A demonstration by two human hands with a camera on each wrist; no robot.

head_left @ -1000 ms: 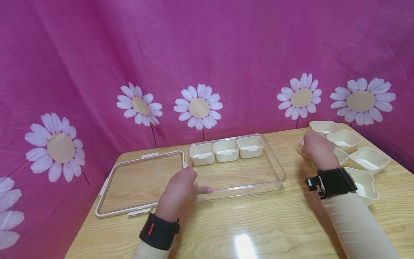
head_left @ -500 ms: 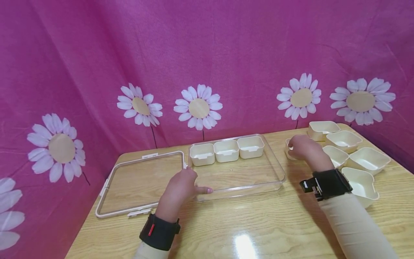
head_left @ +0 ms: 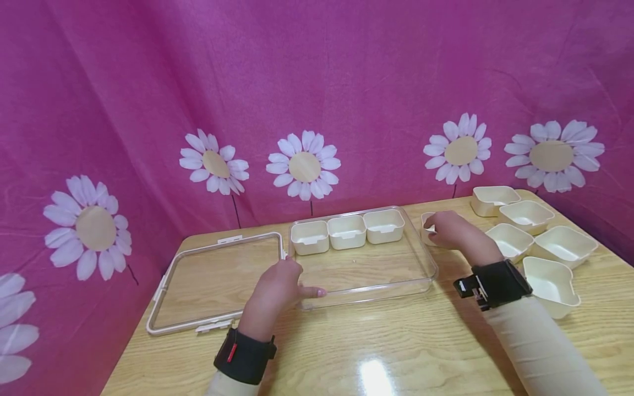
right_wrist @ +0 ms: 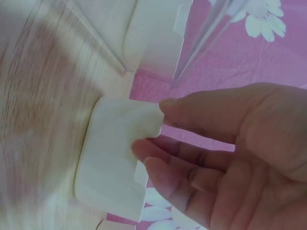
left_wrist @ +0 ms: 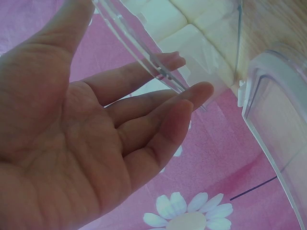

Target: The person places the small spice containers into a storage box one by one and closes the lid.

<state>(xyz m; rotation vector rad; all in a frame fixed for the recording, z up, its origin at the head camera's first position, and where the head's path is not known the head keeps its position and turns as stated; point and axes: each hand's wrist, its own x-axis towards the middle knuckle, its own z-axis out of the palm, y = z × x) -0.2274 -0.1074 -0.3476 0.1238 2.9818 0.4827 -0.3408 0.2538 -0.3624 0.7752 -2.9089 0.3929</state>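
Note:
My left hand (head_left: 277, 286) holds the near-left corner of a clear plastic box (head_left: 366, 286), thumb along the front rim and fingers at the left wall. Three cream bins (head_left: 346, 233) stand side by side along the box's back wall. Just outside its right wall, my right hand (head_left: 453, 234) pinches another cream bin (right_wrist: 112, 158) by its notched side, between thumb and fingertips. The back of the hand partly covers that bin in the head view. In the right wrist view, its base is close to the wooden table surface.
Several cream bins (head_left: 564, 245) sit grouped at the table's right end. A clear lid (head_left: 223, 280) with a white frame and clips lies left of the box. Behind the wooden table (head_left: 406, 341) hangs a pink cloth (head_left: 376, 99) printed with daisies.
My right hand has drawn one cream bin leftward out of the group, over to the clear box's right side. The left hand has stayed at its corner.

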